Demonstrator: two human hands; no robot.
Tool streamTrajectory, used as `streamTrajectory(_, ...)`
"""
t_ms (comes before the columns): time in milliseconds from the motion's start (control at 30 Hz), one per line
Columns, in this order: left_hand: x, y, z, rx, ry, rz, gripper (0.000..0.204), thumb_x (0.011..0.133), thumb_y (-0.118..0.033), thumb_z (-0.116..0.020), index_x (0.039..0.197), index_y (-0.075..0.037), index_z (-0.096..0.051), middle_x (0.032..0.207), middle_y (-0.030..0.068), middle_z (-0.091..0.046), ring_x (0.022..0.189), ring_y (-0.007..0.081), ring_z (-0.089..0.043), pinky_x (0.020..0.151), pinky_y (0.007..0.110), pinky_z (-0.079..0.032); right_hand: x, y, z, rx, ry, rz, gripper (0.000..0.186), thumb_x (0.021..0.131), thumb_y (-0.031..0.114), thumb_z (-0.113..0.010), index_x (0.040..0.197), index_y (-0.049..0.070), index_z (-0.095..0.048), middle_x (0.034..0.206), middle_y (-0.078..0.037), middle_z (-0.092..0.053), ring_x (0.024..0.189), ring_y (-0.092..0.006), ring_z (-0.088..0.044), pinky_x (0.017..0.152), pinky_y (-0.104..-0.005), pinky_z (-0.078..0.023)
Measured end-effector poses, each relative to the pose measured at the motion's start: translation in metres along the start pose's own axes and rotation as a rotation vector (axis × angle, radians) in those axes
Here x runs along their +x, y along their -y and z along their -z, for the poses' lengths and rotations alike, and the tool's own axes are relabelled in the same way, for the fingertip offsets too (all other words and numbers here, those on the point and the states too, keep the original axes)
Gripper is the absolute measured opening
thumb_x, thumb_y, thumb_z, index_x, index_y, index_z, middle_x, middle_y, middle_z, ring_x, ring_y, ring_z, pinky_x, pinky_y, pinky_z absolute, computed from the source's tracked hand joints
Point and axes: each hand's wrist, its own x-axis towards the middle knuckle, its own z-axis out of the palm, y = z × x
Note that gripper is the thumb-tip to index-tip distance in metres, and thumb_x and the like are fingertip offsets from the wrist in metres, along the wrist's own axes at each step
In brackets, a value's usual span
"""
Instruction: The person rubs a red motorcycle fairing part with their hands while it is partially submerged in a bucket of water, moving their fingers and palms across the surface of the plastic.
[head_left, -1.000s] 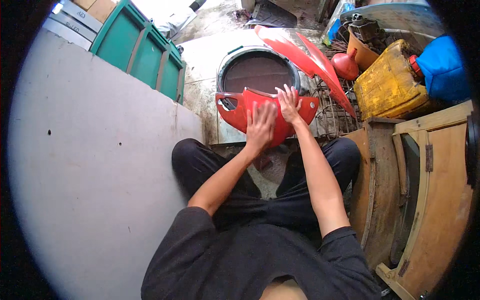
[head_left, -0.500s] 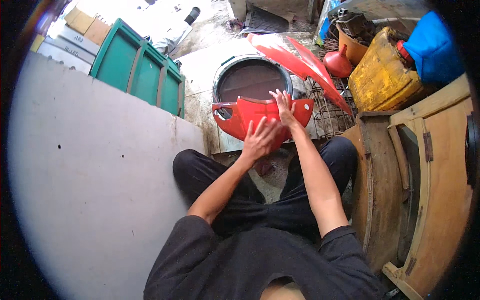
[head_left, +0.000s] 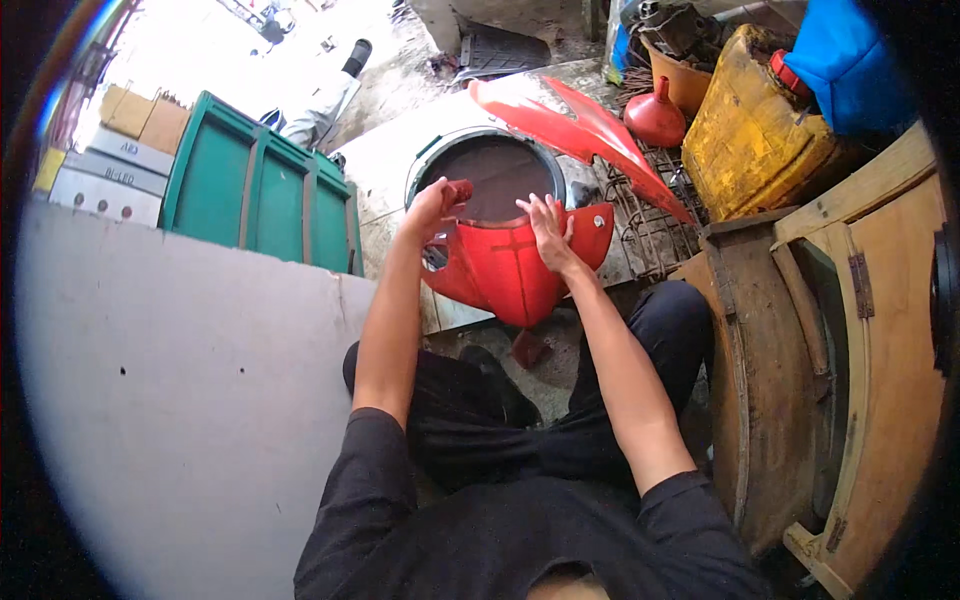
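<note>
A glossy red motorcycle fairing panel (head_left: 505, 265) leans over the near rim of a round basin of brown water (head_left: 490, 165). It has a cut-out at its left end and a dark line cross on its middle. Over the basin's left rim, my left hand (head_left: 430, 212) is closed on a small dark red pad (head_left: 459, 191), whose exact kind I cannot make out. My right hand (head_left: 547, 238) lies on the panel's upper right part, fingers apart. Another small dark red piece (head_left: 531, 348) is on the ground between my feet.
A second red fairing piece (head_left: 590, 125) lies behind the basin. Right of it are a red funnel (head_left: 655, 115), a yellow jerrycan (head_left: 745, 130) and wire racking (head_left: 650, 225). A white wall panel (head_left: 190, 400) and green cabinet (head_left: 255, 190) stand left, wooden furniture (head_left: 870, 370) right.
My left hand has left the panel's surface, moved up and left to the basin's rim, and now holds the red pad. The right hand stays on the panel, slightly lower.
</note>
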Motion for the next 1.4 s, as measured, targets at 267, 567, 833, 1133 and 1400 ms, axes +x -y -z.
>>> streamTrajectory(267, 0.098, 0.066, 0.085, -0.240, 0.205, 0.368, 0.051, 0.107, -0.043, -0.033, 0.099, -0.008, -0.069, 0.089, 0.0076, -0.073, 0.078, 0.0220, -0.065, 0.077, 0.039, -0.055, -0.005, 0.024, -0.025, -0.086, 0.031, 0.062, 0.061, 0.105, 0.053, -0.008, 0.152, 0.025, -0.036, 0.165, -0.006, -0.015, 0.154, -0.0278, 0.000, 0.113, -0.0673, 0.010)
streamTrajectory(567, 0.092, 0.063, 0.034, -0.289, 0.152, 0.187, 0.044, 0.108, -0.039, -0.038, 0.125, -0.006, -0.061, 0.119, 0.0120, -0.068, 0.104, 0.0263, -0.066, 0.091, 0.041, -0.054, -0.005, 0.010, -0.009, -0.117, 0.021, -0.011, 0.065, 0.104, 0.059, -0.009, 0.151, 0.025, -0.038, 0.165, -0.005, -0.015, 0.154, -0.0260, 0.002, 0.114, -0.0650, 0.012)
streamTrajectory(833, 0.054, 0.033, 0.057, -0.293, 0.228, 0.038, 0.040, 0.108, -0.037, -0.039, 0.134, -0.013, -0.055, 0.131, 0.0060, -0.062, 0.122, 0.0219, -0.058, 0.102, 0.047, -0.044, -0.006, 0.015, -0.009, -0.111, 0.028, -0.025, 0.067, 0.103, 0.060, -0.006, 0.152, 0.027, -0.038, 0.165, -0.005, -0.015, 0.154, -0.0267, 0.003, 0.115, -0.0632, 0.012)
streamTrajectory(1133, -0.005, 0.020, 0.057, -0.328, 0.355, -0.069, 0.056, 0.103, -0.056, -0.039, 0.134, -0.014, -0.057, 0.134, 0.0038, -0.062, 0.122, 0.0186, -0.056, 0.099, 0.046, -0.042, -0.004, 0.013, -0.016, -0.196, 0.020, 0.009, 0.063, 0.105, 0.056, -0.008, 0.152, 0.026, -0.038, 0.165, -0.002, -0.017, 0.154, -0.0275, 0.000, 0.114, -0.0680, 0.006)
streamTrajectory(1400, -0.049, -0.011, 0.011, 0.016, 0.128, -0.242, 0.034, 0.101, -0.033, -0.058, 0.123, -0.008, -0.065, 0.114, 0.0037, -0.070, 0.106, 0.0129, -0.063, 0.094, 0.035, -0.047, -0.011, 0.011, -0.009, 0.041, -0.143, 0.076, 0.065, 0.104, 0.060, -0.015, 0.147, 0.020, -0.045, 0.157, -0.003, -0.036, 0.153, -0.0281, -0.014, 0.115, -0.0654, 0.004)
